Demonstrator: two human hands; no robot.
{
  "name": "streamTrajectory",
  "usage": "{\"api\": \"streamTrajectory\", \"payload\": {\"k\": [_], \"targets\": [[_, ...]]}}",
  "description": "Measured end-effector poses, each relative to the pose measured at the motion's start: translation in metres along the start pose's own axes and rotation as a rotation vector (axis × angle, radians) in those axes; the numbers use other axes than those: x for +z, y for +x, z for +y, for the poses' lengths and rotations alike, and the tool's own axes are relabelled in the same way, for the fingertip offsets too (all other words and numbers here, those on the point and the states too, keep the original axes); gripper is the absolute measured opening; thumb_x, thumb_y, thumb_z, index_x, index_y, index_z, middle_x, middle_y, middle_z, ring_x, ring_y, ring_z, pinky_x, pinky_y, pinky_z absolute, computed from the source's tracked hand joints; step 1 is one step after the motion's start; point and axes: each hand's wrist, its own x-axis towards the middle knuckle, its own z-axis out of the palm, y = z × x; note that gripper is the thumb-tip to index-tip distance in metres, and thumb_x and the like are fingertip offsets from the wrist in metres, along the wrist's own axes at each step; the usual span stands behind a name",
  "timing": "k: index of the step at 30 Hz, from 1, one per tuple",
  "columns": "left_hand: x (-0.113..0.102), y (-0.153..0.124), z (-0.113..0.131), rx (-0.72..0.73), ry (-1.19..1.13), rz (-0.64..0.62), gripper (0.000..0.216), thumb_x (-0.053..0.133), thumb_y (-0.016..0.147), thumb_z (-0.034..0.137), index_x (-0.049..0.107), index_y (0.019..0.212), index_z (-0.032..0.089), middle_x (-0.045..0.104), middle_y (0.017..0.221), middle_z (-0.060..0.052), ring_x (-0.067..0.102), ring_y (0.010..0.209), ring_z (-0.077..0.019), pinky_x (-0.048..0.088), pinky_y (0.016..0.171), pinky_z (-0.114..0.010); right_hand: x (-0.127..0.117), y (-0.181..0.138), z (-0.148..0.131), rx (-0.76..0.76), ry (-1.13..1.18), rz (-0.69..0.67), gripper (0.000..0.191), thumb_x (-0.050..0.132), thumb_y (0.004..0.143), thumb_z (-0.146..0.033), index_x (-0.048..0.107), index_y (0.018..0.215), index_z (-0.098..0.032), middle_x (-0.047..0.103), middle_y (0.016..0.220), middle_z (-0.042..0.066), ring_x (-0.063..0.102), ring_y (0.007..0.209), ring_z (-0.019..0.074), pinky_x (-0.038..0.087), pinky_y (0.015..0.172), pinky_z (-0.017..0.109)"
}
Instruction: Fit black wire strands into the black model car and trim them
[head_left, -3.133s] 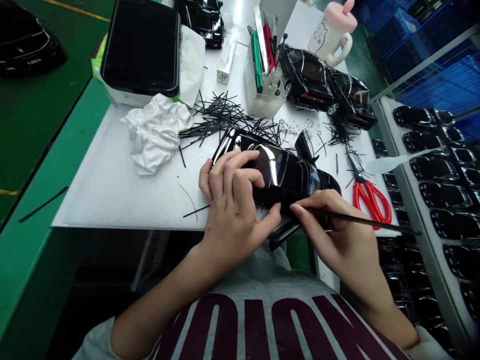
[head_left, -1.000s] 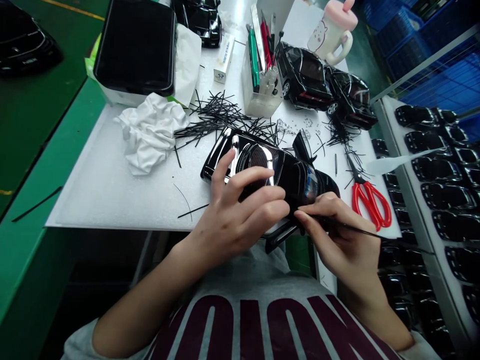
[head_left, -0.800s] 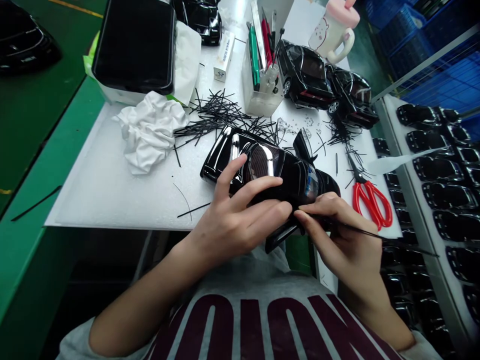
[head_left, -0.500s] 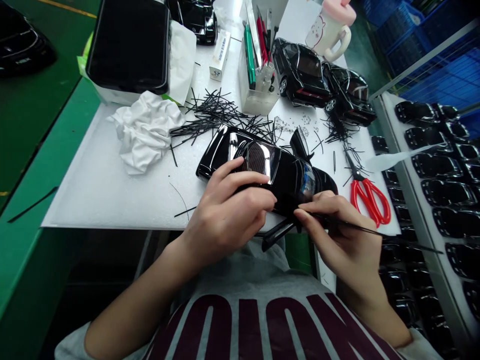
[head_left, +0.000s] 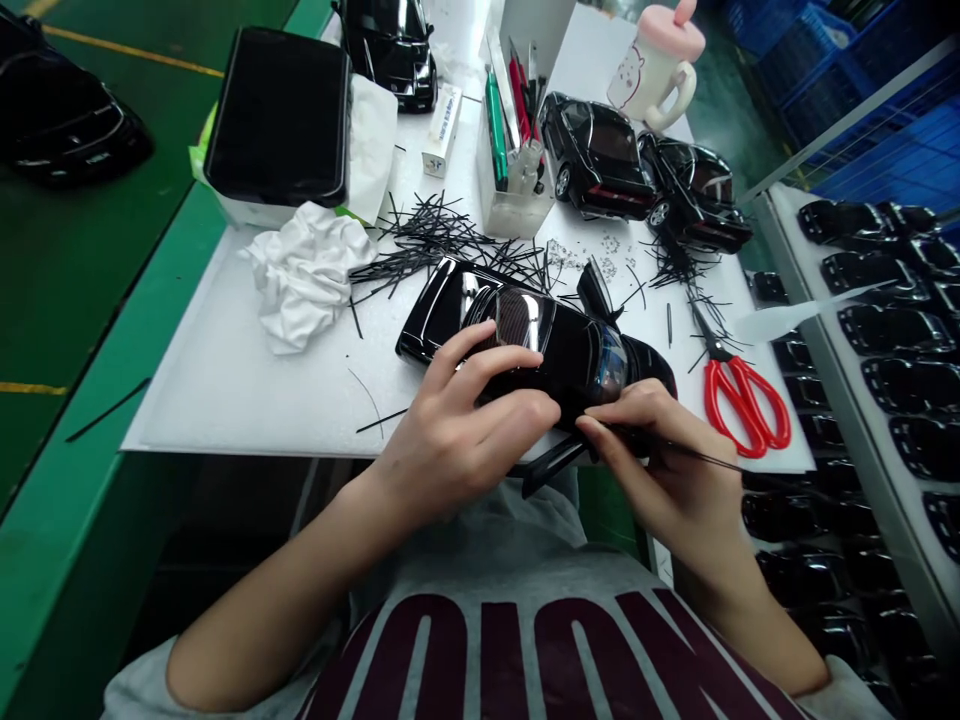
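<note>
A black glossy model car (head_left: 566, 350) lies at the table's front edge with both side doors open. The far door (head_left: 596, 292) sticks out away from me, and the near door (head_left: 553, 466) hangs over the edge toward my lap. Over the roof and near side, my left hand (head_left: 457, 430) grips the car with curled fingers. My right hand (head_left: 686, 500) pinches a thin black strip (head_left: 705, 456) between thumb and forefinger. The strip's front end is at the near door opening, hidden by the fingertips; its tail trails out to the right.
Red-handled scissors (head_left: 746, 405) lie right of the car. Behind it are a heap of black strips (head_left: 450, 240), a tool holder (head_left: 514, 210), more model cars (head_left: 600, 155) and a mug (head_left: 652, 70). Crumpled white cloth (head_left: 304, 275) lies left, near a black tray (head_left: 277, 115). A rack of cars (head_left: 892, 330) stands right.
My right hand has shifted slightly left along the door opening, with the strip still pinched. My left hand stays on the car. The whole view has shifted a little.
</note>
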Motion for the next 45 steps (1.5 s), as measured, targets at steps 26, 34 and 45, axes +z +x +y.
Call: {"api": "streamTrajectory", "payload": {"k": [26, 34, 45], "targets": [[-0.011, 0.007, -0.019, 0.189, -0.020, -0.070, 0.020, 0.067, 0.090, 0.010, 0.062, 0.081, 0.026, 0.079, 0.097, 0.005, 0.073, 0.109, -0.0196, 0.056, 0.108, -0.045, 0.004, 0.014, -0.002, -0.112, 0.010, 0.017, 0.018, 0.064, 0.093, -0.007, 0.058, 0.089, -0.024, 0.062, 0.070, -0.002, 0.055, 0.062, 0.0140, 0.047, 0.064, 0.033], [-0.015, 0.004, -0.021, 0.110, -0.084, -0.033, 0.025, 0.073, 0.083, 0.010, 0.055, 0.080, 0.027, 0.079, 0.094, 0.007, 0.072, 0.108, -0.0211, 0.056, 0.107, -0.049, 0.004, 0.014, -0.003, -0.116, -0.038, 0.006, 0.018, 0.064, 0.093, -0.007, 0.057, 0.089, -0.023, 0.061, 0.070, -0.002, 0.054, 0.063, 0.0138, 0.046, 0.064, 0.032], [-0.016, 0.002, -0.019, -0.197, -0.123, -0.050, 0.031, 0.073, 0.081, 0.016, 0.048, 0.097, 0.024, 0.065, 0.123, -0.010, 0.061, 0.128, -0.0309, 0.048, 0.113, -0.059, 0.002, 0.013, -0.009, -0.069, -0.085, -0.011, 0.017, 0.063, 0.094, -0.008, 0.057, 0.089, -0.023, 0.062, 0.072, -0.002, 0.057, 0.065, 0.0139, 0.046, 0.064, 0.031]]}}
